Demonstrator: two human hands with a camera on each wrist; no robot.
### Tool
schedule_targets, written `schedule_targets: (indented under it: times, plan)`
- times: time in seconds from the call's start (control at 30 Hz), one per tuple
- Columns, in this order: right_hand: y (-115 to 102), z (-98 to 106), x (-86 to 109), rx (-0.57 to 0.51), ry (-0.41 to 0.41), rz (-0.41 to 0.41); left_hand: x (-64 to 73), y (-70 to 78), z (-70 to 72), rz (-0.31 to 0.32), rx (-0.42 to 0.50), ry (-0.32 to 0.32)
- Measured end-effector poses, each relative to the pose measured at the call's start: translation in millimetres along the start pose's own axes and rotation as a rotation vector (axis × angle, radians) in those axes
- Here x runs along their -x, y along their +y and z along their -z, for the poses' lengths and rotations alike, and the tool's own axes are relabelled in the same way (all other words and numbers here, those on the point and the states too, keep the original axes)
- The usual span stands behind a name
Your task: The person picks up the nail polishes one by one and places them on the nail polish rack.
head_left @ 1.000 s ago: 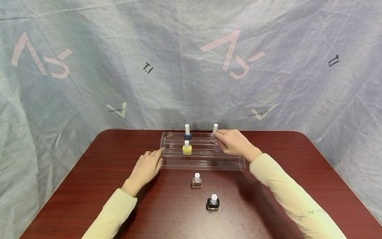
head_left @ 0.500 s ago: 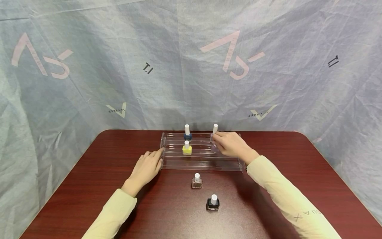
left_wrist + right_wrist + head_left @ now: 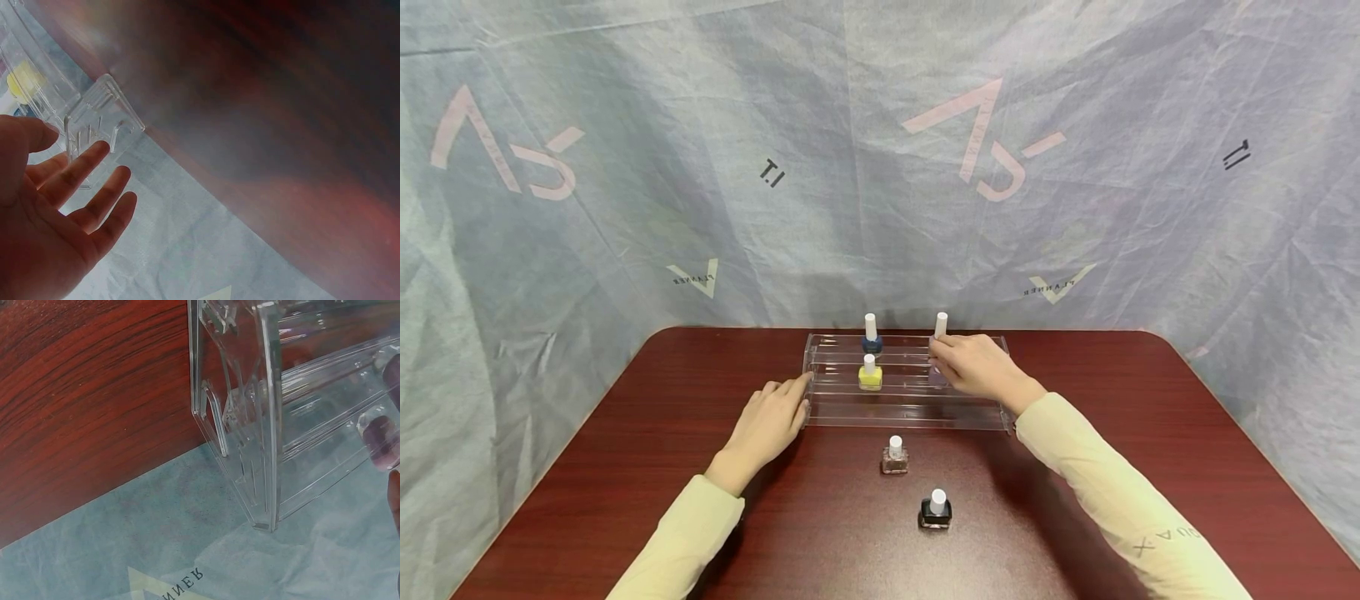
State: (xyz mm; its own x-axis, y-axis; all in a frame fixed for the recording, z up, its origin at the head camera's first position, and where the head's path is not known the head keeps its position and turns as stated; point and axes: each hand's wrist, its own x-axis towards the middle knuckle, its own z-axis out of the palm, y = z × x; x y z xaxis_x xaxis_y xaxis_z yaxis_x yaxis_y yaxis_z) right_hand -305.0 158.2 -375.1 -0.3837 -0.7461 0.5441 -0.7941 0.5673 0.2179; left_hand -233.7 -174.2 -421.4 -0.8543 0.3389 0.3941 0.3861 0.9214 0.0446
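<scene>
A clear tiered acrylic rack stands at the back of the table. My left hand reaches its left end, fingers extended with the fingertips at the end panel; in the left wrist view those fingers are spread. On the middle tier my right hand pinches a purple nail polish bottle from above, its cap hidden by the fingers. Behind it on the top tier stands another purple nail polish bottle, partly covered by the hand. A yellow bottle and a blue bottle stand upright to the left.
In front of the rack, a brownish nail polish bottle and a black one stand on the dark red wooden table. A grey printed cloth hangs behind the table's back edge.
The right hand has shifted a little left along the middle tier, bringing the purple nail polish bottle with it. The left hand stays at the rack's left end.
</scene>
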Motion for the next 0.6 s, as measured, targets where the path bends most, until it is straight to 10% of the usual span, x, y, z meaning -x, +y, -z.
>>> schedule_targets:
  times: [0.6]
  plan:
    - [-2.5, -2.3, 1.6, 0.033, -0.009, -0.053, 0.3, 0.5, 0.7, 0.005, -0.006, -0.007]
